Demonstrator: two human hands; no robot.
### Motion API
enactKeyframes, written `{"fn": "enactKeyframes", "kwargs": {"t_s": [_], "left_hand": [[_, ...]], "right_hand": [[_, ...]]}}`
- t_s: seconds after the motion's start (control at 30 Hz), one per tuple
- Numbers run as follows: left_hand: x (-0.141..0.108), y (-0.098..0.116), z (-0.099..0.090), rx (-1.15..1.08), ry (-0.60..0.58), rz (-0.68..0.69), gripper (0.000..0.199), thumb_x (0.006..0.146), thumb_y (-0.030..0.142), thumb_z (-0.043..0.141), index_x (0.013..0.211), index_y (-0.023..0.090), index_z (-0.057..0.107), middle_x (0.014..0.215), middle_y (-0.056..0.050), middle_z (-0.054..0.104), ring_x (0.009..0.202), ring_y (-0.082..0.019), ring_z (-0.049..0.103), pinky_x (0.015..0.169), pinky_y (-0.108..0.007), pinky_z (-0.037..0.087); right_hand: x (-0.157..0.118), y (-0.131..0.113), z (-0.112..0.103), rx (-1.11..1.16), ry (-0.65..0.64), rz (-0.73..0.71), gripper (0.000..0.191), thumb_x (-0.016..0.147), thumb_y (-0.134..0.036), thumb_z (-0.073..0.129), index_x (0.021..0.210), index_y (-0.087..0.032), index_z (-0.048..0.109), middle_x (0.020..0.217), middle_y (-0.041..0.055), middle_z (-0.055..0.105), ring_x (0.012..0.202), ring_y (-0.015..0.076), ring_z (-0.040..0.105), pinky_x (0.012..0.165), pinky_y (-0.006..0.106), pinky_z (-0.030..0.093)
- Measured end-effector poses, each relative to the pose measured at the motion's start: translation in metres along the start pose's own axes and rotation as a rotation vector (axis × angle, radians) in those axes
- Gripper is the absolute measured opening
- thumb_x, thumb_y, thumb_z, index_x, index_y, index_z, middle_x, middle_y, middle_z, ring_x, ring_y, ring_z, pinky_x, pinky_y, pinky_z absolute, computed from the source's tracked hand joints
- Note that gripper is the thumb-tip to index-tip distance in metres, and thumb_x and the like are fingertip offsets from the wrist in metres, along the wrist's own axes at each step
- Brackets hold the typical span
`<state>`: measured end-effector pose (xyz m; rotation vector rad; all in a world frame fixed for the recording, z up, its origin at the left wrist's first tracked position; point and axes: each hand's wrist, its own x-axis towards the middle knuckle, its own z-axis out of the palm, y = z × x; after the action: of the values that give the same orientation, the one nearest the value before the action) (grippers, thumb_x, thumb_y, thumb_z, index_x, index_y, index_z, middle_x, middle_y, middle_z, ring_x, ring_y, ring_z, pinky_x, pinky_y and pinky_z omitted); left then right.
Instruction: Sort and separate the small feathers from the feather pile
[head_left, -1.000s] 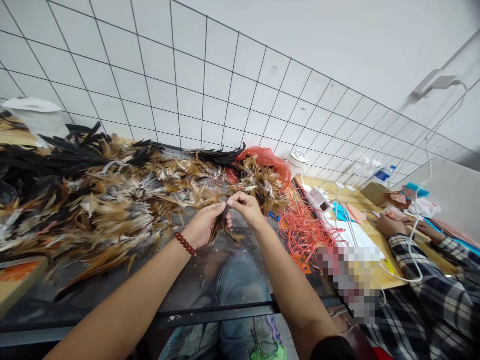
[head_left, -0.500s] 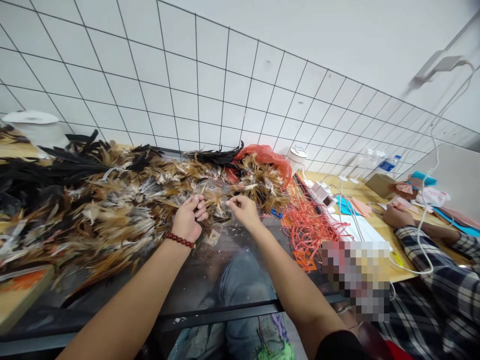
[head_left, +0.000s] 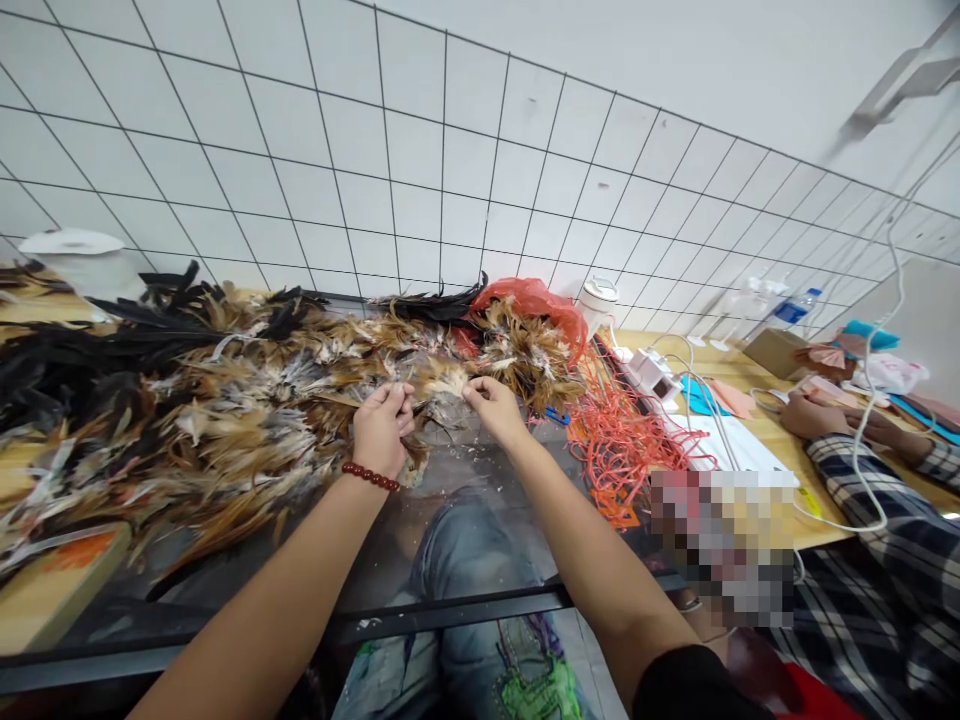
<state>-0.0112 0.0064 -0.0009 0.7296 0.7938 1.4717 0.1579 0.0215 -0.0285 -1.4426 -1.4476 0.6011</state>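
Brown and tan feathers [head_left: 247, 410] lie in a wide heap over the left and middle of the dark see-through tabletop [head_left: 382, 570]. At the heap's front edge is my left hand [head_left: 384, 425], a red bead bracelet at its wrist, its fingers curled in a pinch; what they hold is too small to name. My right hand [head_left: 491, 408] pinches the edge of a small tan feather [head_left: 445, 382] between thumb and fingertips. The two hands are apart, with feathers between and behind them.
Tangled red cords [head_left: 615, 440] lie right of my right hand, before a red plastic bag [head_left: 536, 305]. A white power strip [head_left: 652, 375] and cables stand farther right. At the far right are a co-worker's hands [head_left: 817, 412] and plaid sleeves. A wire grid lines the wall.
My left hand has turned, its fingers now curled more tightly. My right hand is now at a light tan feather between the hands. The view has shifted slightly.
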Motion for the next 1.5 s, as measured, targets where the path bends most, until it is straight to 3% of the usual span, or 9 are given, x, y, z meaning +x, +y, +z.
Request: {"fn": "enactKeyframes", "kwargs": {"t_s": [0.13, 0.33, 0.47, 0.73, 0.83, 0.93, 1.03, 1.3, 1.5], "left_hand": [[0.002, 0.0, -0.001, 0.003, 0.118, 0.057, 0.01, 0.075, 0.02, 0.061, 0.067, 0.014, 0.058, 0.048, 0.006, 0.043, 0.033, -0.001, 0.027, 0.033, -0.013, 0.017], [0.003, 0.001, 0.001, 0.019, 0.193, 0.056, 0.011, 0.076, 0.019, 0.059, 0.067, 0.014, 0.057, 0.046, 0.007, 0.041, 0.032, -0.002, 0.027, 0.033, -0.014, 0.018], [0.003, 0.0, 0.002, 0.027, 0.201, 0.062, 0.012, 0.078, 0.018, 0.056, 0.067, 0.013, 0.057, 0.045, 0.007, 0.042, 0.031, -0.002, 0.025, 0.032, -0.015, 0.017], [0.002, -0.006, 0.002, 0.047, 0.129, 0.02, 0.009, 0.074, 0.019, 0.06, 0.07, 0.012, 0.058, 0.048, 0.006, 0.045, 0.031, -0.001, 0.026, 0.032, -0.013, 0.016], [0.0, -0.009, 0.003, 0.072, 0.08, -0.006, 0.012, 0.07, 0.022, 0.065, 0.072, 0.012, 0.059, 0.054, 0.003, 0.053, 0.032, -0.001, 0.03, 0.033, -0.013, 0.019], [-0.003, -0.011, 0.003, 0.062, 0.06, 0.002, 0.015, 0.069, 0.025, 0.066, 0.071, 0.012, 0.058, 0.064, -0.001, 0.061, 0.034, -0.001, 0.034, 0.034, -0.014, 0.024], [-0.004, -0.011, 0.003, 0.043, 0.041, -0.006, 0.015, 0.07, 0.025, 0.066, 0.07, 0.013, 0.057, 0.068, -0.002, 0.064, 0.036, -0.002, 0.036, 0.034, -0.015, 0.025], [0.0, -0.009, 0.001, -0.028, -0.078, -0.082, 0.013, 0.068, 0.021, 0.069, 0.072, 0.011, 0.061, 0.054, 0.004, 0.051, 0.034, -0.002, 0.034, 0.033, -0.015, 0.024], [0.0, -0.008, -0.001, -0.001, -0.142, -0.101, 0.015, 0.068, 0.023, 0.069, 0.072, 0.011, 0.06, 0.052, 0.003, 0.049, 0.036, -0.002, 0.036, 0.033, -0.014, 0.024]], "right_hand": [[-0.007, -0.006, -0.002, -0.2, 0.127, -0.196, 0.019, 0.078, -0.023, 0.057, 0.095, -0.018, 0.064, 0.095, 0.0029, 0.061, 0.083, 0.0136, 0.055, 0.079, 0.026, 0.042], [-0.026, -0.022, 0.01, -0.47, -0.105, -0.356, 0.023, 0.08, -0.044, 0.063, 0.078, -0.02, 0.066, 0.081, 0.0023, 0.06, 0.087, 0.017, 0.053, 0.081, 0.029, 0.038], [-0.028, -0.022, 0.013, -0.566, -0.165, -0.351, 0.012, 0.08, -0.032, 0.061, 0.076, -0.021, 0.065, 0.085, 0.0035, 0.06, 0.089, 0.0186, 0.052, 0.08, 0.03, 0.037], [-0.016, -0.019, 0.022, 0.33, 0.001, 0.011, 0.021, 0.076, -0.038, 0.058, 0.072, -0.018, 0.057, 0.061, -0.0041, 0.051, 0.056, 0.0096, 0.042, 0.058, 0.022, 0.036], [-0.02, -0.027, 0.029, 0.533, -0.003, 0.039, 0.027, 0.072, -0.043, 0.063, 0.072, -0.017, 0.056, 0.059, -0.0048, 0.049, 0.054, 0.0083, 0.039, 0.055, 0.021, 0.034], [-0.023, -0.033, 0.03, 0.587, 0.167, 0.008, 0.027, 0.075, -0.043, 0.061, 0.073, -0.017, 0.055, 0.061, -0.0048, 0.048, 0.056, 0.0082, 0.039, 0.056, 0.021, 0.035], [-0.026, -0.034, 0.029, 0.491, 0.294, -0.052, 0.024, 0.08, -0.041, 0.057, 0.077, -0.018, 0.054, 0.063, -0.0045, 0.048, 0.057, 0.0088, 0.04, 0.057, 0.021, 0.036], [-0.041, -0.03, 0.03, -0.111, 0.041, -0.438, 0.013, 0.08, -0.024, 0.055, 0.068, -0.019, 0.058, 0.062, -0.0024, 0.054, 0.06, 0.0103, 0.047, 0.063, 0.023, 0.036], [-0.038, -0.028, 0.029, -0.177, 0.054, -0.442, 0.014, 0.079, -0.023, 0.055, 0.065, -0.019, 0.055, 0.061, -0.0024, 0.054, 0.059, 0.0104, 0.048, 0.061, 0.022, 0.036]]}}
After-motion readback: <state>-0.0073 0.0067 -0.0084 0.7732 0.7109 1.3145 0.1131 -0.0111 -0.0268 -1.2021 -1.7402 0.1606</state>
